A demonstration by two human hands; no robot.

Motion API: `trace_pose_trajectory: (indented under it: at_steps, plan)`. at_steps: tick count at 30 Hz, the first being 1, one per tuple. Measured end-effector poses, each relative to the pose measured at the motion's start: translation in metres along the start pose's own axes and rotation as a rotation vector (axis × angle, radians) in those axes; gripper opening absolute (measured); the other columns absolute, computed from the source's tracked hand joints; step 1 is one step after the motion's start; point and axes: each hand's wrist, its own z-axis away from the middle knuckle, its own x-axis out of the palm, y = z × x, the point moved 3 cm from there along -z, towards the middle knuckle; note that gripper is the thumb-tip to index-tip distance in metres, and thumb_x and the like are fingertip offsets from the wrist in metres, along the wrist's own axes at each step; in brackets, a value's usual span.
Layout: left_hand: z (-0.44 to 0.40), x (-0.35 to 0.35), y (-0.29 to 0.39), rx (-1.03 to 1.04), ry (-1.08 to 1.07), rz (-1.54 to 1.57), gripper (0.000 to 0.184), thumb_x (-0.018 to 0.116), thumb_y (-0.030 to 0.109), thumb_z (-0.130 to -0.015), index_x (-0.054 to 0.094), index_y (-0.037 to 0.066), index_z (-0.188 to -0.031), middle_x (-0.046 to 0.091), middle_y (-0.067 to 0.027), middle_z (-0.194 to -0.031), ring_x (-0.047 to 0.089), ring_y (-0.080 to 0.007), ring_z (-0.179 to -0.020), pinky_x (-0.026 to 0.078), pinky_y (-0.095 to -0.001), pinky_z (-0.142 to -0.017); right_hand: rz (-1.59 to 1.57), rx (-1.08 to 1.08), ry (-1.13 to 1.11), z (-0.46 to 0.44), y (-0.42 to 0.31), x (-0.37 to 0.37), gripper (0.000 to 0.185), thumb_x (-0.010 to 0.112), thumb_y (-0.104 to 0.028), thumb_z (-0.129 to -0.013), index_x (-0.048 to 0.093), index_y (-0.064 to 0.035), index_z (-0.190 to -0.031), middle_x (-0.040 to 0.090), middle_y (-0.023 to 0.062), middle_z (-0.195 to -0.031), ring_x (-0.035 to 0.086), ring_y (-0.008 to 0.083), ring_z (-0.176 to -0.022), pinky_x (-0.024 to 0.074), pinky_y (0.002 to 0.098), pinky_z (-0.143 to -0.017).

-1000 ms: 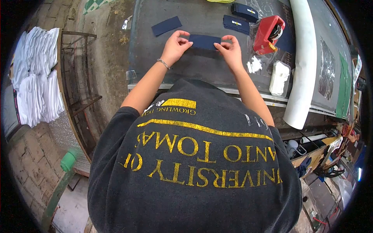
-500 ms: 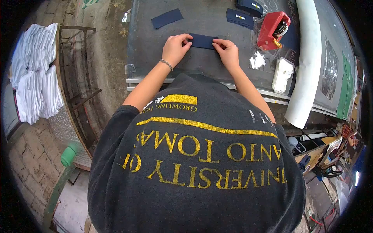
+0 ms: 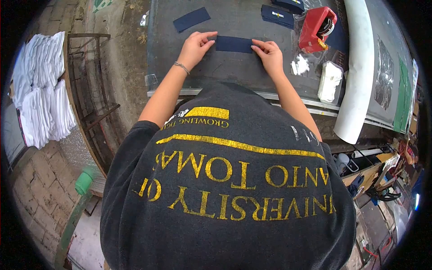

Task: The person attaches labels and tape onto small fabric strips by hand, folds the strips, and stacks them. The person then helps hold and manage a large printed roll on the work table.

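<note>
We note left hand (image 3: 195, 47) at left end of navy fabric strip (image 3: 234, 44), strip on table (image 3: 229, 67); right hand (image 3: 270, 55) at right end. Both narrow; we cannot tell whether either pinches. Farther right: red tape dispenser (image 3: 311, 28).

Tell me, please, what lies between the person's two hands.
The head view shows a dark blue strip between the left hand and right hand.

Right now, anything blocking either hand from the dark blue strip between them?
Nothing visible. The left hand is at the left end of the dark blue strip, the right hand at its right end. The red tape dispenser sits farther right, clear of both.
</note>
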Motion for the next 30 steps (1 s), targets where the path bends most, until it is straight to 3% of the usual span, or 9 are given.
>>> trace_pose_trajectory:
  at_steps: [6, 8, 15, 21, 24, 26, 27, 29, 30]
  plan:
    - [0.0, 0.003, -0.001, 0.063, -0.111, -0.076, 0.036, 0.072, 0.022, -0.089, 0.069, 0.024, -0.125, 0.051, -0.0002, -0.084, 0.049, -0.0117, -0.07, 0.047, -0.0265, -0.07, 0.108, -0.077, -0.074, 0.0, -0.004, 0.004, 0.033, 0.078, -0.018, -0.08, 0.075, -0.0165, -0.113, 0.057, 0.0079, -0.087, 0.057, 0.0215, -0.08, 0.0478, 0.0325, -0.076]
    - [0.0, 0.007, -0.003, 0.097, -0.082, -0.15, 0.035, 0.074, 0.026, -0.086, 0.071, 0.021, -0.12, 0.052, -0.0035, -0.085, 0.053, -0.0171, -0.072, 0.049, -0.0306, -0.072, 0.112, -0.084, -0.068, 0.002, -0.003, 0.004, 0.034, 0.078, -0.018, -0.079, 0.074, -0.0168, -0.113, 0.057, 0.0083, -0.088, 0.057, 0.0221, -0.081, 0.048, 0.033, -0.077]
    - [0.002, 0.007, 0.002, 0.097, -0.072, -0.191, 0.033, 0.074, 0.027, -0.085, 0.073, 0.021, -0.118, 0.055, -0.0053, -0.086, 0.056, -0.0194, -0.074, 0.049, -0.0317, -0.072, 0.138, -0.084, -0.069, 0.0, -0.001, 0.003, 0.035, 0.079, -0.019, -0.079, 0.075, -0.0166, -0.113, 0.058, 0.0098, -0.089, 0.059, 0.025, -0.083, 0.0486, 0.0347, -0.079]
    - [0.002, 0.005, 0.002, 0.146, -0.069, -0.18, 0.036, 0.073, 0.021, -0.088, 0.07, 0.021, -0.124, 0.052, -0.0011, -0.085, 0.048, -0.013, -0.068, 0.048, -0.0279, -0.069, 0.137, -0.081, -0.075, 0.001, -0.002, 0.003, 0.034, 0.079, -0.019, -0.079, 0.075, -0.016, -0.113, 0.058, 0.0102, -0.09, 0.059, 0.025, -0.084, 0.0491, 0.0349, -0.079]
    - [0.005, 0.004, 0.009, 0.047, -0.048, -0.033, 0.035, 0.069, 0.013, -0.089, 0.069, 0.015, -0.123, 0.058, -0.0033, -0.09, 0.055, -0.0169, -0.074, 0.05, -0.0302, -0.073, 0.141, -0.119, -0.063, 0.001, 0.001, 0.004, 0.035, 0.078, -0.02, -0.08, 0.074, -0.0172, -0.115, 0.056, 0.0066, -0.088, 0.055, 0.0193, -0.077, 0.0476, 0.0317, -0.074]
    - [0.014, 0.008, 0.025, 0.554, 0.141, -0.276, 0.033, 0.065, 0.004, -0.086, 0.069, 0.009, -0.119, 0.065, -0.0069, -0.101, 0.062, -0.0241, -0.088, 0.051, -0.0344, -0.081, 0.146, -0.162, -0.043, 0.0, 0.0, 0.004, 0.036, 0.078, -0.02, -0.081, 0.073, -0.0187, -0.116, 0.054, 0.0029, -0.086, 0.051, 0.0137, -0.07, 0.0461, 0.0284, -0.068]
    - [0.019, 0.015, 0.026, 0.547, 0.064, -0.304, 0.028, 0.064, 0.006, -0.083, 0.07, 0.008, -0.111, 0.065, -0.0093, -0.117, 0.062, -0.0277, -0.107, 0.051, -0.0386, -0.091, 0.138, -0.158, -0.047, 0.0, 0.001, 0.004, 0.036, 0.078, -0.02, -0.081, 0.073, -0.0187, -0.116, 0.054, 0.0029, -0.085, 0.051, 0.0136, -0.069, 0.0464, 0.0287, -0.067]
    - [0.029, 0.025, 0.031, 0.553, 0.039, -0.385, 0.029, 0.064, 0.009, -0.084, 0.07, 0.007, -0.112, 0.065, -0.0091, -0.12, 0.06, -0.0277, -0.112, 0.049, -0.0388, -0.095, 0.13, -0.153, -0.046, 0.001, -0.003, 0.003, 0.037, 0.079, -0.02, -0.08, 0.073, -0.0187, -0.117, 0.054, 0.0029, -0.084, 0.051, 0.0135, -0.068, 0.0466, 0.0291, -0.067]
    - [0.032, 0.029, 0.033, 0.557, 0.013, -0.465, 0.03, 0.063, 0.011, -0.085, 0.069, 0.007, -0.114, 0.064, -0.0089, -0.123, 0.059, -0.0278, -0.117, 0.047, -0.039, -0.099, 0.133, -0.11, -0.074, 0.0, -0.004, 0.002, 0.035, 0.078, -0.02, -0.08, 0.073, -0.0169, -0.115, 0.057, 0.0068, -0.088, 0.055, 0.0199, -0.077, 0.0484, 0.0326, -0.074]
